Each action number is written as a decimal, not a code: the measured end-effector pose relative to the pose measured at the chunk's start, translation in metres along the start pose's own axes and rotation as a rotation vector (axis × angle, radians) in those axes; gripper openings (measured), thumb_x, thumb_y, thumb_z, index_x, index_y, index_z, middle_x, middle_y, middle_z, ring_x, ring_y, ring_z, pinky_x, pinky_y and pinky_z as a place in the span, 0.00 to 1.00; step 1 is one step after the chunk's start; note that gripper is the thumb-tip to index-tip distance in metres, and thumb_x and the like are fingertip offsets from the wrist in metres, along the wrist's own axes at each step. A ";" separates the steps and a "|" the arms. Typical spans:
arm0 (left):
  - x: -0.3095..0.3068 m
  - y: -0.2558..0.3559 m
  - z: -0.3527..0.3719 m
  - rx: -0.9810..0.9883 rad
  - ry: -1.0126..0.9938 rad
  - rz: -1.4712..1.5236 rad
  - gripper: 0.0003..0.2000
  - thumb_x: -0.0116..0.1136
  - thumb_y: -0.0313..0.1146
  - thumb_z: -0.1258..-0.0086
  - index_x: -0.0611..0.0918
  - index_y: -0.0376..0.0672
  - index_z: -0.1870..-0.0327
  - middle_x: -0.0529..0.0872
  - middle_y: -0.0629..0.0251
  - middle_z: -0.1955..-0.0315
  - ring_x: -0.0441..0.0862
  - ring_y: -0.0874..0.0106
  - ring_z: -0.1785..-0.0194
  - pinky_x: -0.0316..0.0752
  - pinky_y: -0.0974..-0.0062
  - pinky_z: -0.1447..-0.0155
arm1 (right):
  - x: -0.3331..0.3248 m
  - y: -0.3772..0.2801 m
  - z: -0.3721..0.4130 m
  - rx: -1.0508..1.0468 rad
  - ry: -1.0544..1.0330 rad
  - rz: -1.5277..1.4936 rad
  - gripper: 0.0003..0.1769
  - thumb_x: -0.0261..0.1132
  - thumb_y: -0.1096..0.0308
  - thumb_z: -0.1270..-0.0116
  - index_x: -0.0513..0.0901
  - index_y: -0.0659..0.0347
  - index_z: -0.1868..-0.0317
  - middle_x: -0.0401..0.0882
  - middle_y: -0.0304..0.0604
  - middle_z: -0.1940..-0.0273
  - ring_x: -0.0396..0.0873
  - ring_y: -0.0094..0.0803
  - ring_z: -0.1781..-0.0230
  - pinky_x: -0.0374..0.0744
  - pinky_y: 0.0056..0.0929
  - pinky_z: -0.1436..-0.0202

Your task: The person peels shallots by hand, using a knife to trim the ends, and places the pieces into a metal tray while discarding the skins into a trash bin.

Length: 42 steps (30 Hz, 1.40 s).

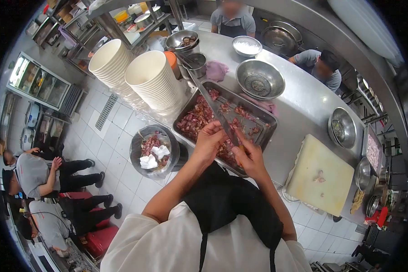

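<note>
A long knife or steel-like blade (214, 109) points up and to the left over a metal tray (271, 131) of chopped reddish meat (197, 115). My right hand (250, 157) is closed round its handle end, above the tray's near side. Beside the blade, my left hand (210, 140) has its fingers bent and pressed together near the lower part of the blade. Whatever lies between those fingers is too small to make out.
Stacked white tubs (152, 77) stand left of the tray, above a lined bin (136, 152). A metal bowl (260, 79) sits behind the tray, a cutting board (322, 174) to the right. Two people are across the counter (299, 99); others stand at far left.
</note>
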<state>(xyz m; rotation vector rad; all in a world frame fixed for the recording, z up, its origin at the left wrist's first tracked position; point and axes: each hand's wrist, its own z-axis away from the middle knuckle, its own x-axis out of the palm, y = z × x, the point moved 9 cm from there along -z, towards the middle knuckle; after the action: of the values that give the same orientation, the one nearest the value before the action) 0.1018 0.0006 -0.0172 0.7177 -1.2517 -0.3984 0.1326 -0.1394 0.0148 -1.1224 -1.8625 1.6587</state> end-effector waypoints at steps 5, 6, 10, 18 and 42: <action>0.004 0.000 0.000 0.004 -0.002 -0.024 0.10 0.60 0.21 0.29 0.80 0.37 0.49 0.87 0.61 0.56 0.86 0.72 0.53 0.82 0.74 0.47 | -0.002 0.006 0.003 0.140 -0.003 -0.165 0.26 0.64 0.68 0.28 0.74 0.63 0.31 0.73 0.35 0.77 0.69 0.19 0.79 0.71 0.22 0.72; 0.005 0.000 0.001 -0.002 0.005 -0.022 0.10 0.60 0.21 0.29 0.80 0.36 0.49 0.87 0.60 0.56 0.86 0.72 0.53 0.82 0.74 0.47 | -0.002 0.007 0.003 0.138 0.001 -0.180 0.26 0.63 0.68 0.27 0.73 0.62 0.30 0.72 0.34 0.78 0.69 0.19 0.80 0.70 0.21 0.73; 0.007 0.001 0.001 -0.028 0.019 0.000 0.10 0.61 0.21 0.30 0.80 0.36 0.49 0.88 0.59 0.56 0.86 0.70 0.53 0.82 0.72 0.47 | -0.001 0.013 0.005 0.258 0.045 -0.325 0.27 0.58 0.65 0.24 0.70 0.60 0.27 0.70 0.32 0.78 0.67 0.18 0.81 0.68 0.20 0.76; 0.004 0.004 0.002 -0.010 0.055 -0.013 0.11 0.61 0.21 0.30 0.81 0.36 0.48 0.87 0.62 0.58 0.85 0.71 0.54 0.82 0.72 0.46 | -0.001 0.007 0.005 0.292 0.019 -0.419 0.27 0.54 0.65 0.22 0.67 0.59 0.26 0.69 0.31 0.78 0.66 0.18 0.82 0.67 0.20 0.77; 0.002 0.012 0.009 0.174 -0.029 -0.283 0.15 0.60 0.18 0.31 0.82 0.35 0.45 0.87 0.63 0.55 0.84 0.75 0.51 0.81 0.73 0.47 | 0.007 0.010 0.011 0.332 0.017 -0.362 0.26 0.56 0.62 0.22 0.70 0.61 0.28 0.70 0.33 0.80 0.67 0.19 0.83 0.68 0.20 0.78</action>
<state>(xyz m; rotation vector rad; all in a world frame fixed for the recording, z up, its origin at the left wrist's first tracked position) 0.0925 0.0056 -0.0058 1.0467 -1.2250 -0.5376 0.1233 -0.1408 0.0016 -0.6200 -1.5867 1.6544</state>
